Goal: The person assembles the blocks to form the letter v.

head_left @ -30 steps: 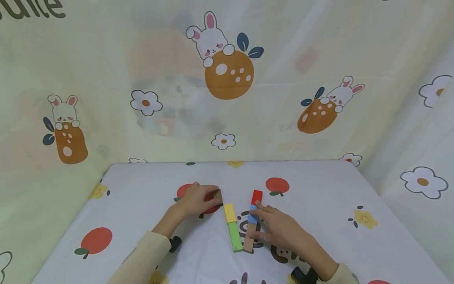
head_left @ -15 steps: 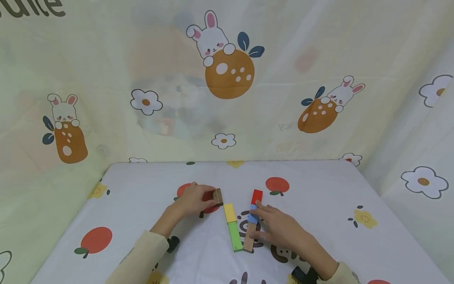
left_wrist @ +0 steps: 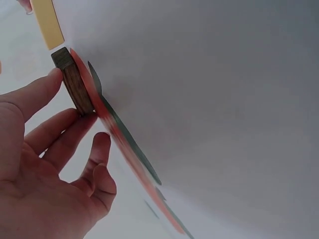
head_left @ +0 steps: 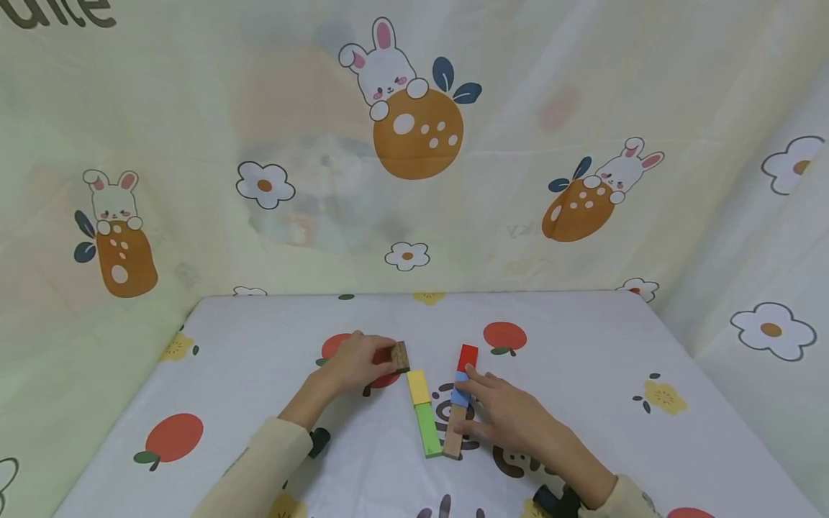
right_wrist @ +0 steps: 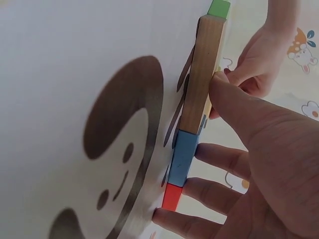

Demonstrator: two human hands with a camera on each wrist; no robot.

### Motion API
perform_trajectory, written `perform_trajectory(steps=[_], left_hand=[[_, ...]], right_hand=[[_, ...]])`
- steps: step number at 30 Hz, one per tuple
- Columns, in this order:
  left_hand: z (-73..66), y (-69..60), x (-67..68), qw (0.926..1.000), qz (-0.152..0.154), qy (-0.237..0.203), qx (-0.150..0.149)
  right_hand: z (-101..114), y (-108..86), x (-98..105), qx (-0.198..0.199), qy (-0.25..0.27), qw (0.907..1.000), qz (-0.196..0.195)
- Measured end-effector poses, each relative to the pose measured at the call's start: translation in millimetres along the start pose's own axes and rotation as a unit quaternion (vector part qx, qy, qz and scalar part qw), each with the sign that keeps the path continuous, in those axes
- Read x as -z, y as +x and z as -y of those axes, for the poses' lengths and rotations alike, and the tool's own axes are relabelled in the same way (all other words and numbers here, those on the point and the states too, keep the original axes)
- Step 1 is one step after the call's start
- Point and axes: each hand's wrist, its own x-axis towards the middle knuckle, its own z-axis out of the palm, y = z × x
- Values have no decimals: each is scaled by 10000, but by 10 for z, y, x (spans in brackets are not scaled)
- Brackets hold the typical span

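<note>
My left hand [head_left: 356,363] holds a dark brown wooden block [head_left: 401,357] on the table, thumb at one end and fingers toward the other, as the left wrist view shows. Just past this block's near end begins a yellow block [head_left: 418,387], lined up with a longer green block [head_left: 428,429]. In a second line lie a red block [head_left: 467,357], a blue block [right_wrist: 183,157] and a tan wooden block [right_wrist: 204,69]. The tan block's near end is close to the green one's. Along this line my right hand [head_left: 512,411] rests its spread thumb and fingertips against the blocks' outer side.
The table [head_left: 583,345] has a white cloth printed with apples, flowers and a brown face. A rabbit-print curtain [head_left: 311,237] hangs behind it and at both sides. A black wrist strap piece [head_left: 319,442] sits by the left sleeve.
The dark brown block has shifted very slightly right and away, with my left fingers still at it. My right hand and the other blocks hold their places.
</note>
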Motion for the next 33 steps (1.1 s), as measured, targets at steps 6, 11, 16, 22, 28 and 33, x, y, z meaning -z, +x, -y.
perform_trajectory(steps=[6, 11, 16, 22, 28, 33], left_hand=[[-28, 26, -32, 10000, -48, -31, -22], [-50, 46, -59, 10000, 16, -21, 23], [-74, 62, -71, 10000, 76, -19, -10], [-96, 74, -70, 9999, 80, -42, -99], [-109, 76, -69, 9999, 101, -47, -95], [-105, 78, -85, 9999, 104, -27, -87]], right_hand=[[1, -4, 8, 38, -12, 10000, 10], [-6, -7, 1, 63, 49, 10000, 39], [-8, -8, 5, 89, 54, 9999, 80], [-18, -1, -6, 70, 63, 9999, 84], [-21, -4, -18, 47, 67, 9999, 62], [-19, -5, -14, 28, 49, 10000, 68]])
